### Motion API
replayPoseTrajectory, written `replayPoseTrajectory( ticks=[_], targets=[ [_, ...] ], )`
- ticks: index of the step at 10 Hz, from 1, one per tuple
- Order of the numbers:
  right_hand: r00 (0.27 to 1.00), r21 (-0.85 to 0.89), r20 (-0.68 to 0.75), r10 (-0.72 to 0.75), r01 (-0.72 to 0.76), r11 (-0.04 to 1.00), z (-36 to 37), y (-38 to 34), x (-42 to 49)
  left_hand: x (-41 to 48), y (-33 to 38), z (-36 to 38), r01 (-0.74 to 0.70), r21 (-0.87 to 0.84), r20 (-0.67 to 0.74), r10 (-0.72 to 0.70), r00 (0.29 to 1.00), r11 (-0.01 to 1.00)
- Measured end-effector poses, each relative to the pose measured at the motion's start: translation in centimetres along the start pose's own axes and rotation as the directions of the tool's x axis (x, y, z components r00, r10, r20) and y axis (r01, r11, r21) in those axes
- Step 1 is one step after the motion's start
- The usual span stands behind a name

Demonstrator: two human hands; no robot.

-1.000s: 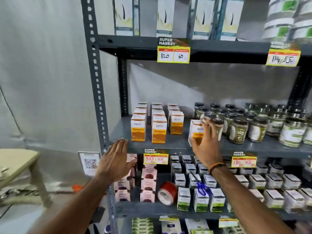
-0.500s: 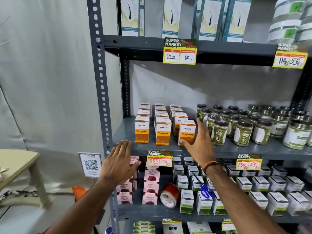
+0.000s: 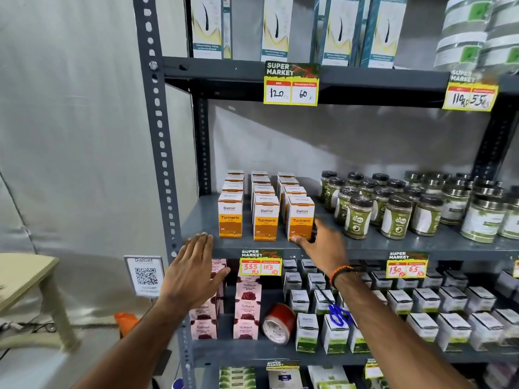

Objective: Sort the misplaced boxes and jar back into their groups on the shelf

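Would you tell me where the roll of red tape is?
The red tape roll stands on the lower shelf, between the pink Gulkand boxes and the white-and-green boxes.

Both forearms are being shown bare, with no sleeves being worn. A braided band (image 3: 341, 272) in orange and black is being worn around the wrist of the right hand (image 3: 323, 248). Nothing is being worn on the left hand (image 3: 191, 273) or its wrist.

Matt grey painted metal shelf (image 3: 393, 245), smooth cardboard turmeric boxes (image 3: 266, 220), glossy clear jars (image 3: 358, 217) with dark lids
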State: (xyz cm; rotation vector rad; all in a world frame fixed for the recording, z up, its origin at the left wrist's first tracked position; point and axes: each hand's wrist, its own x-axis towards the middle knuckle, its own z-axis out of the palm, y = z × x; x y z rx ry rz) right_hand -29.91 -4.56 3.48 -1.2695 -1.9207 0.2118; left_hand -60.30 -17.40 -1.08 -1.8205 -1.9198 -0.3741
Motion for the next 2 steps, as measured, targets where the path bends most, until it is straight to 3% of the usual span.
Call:
replayPoseTrajectory(
  ticks=[2],
  targets=[
    [0.999, -0.038, 0.035, 0.004, -0.003, 0.999, -0.10, -0.07, 0.19, -0.16, 0.30, -0.39, 0.031, -0.044, 0.005, -0.031, 1.000, 0.999]
  ],
)
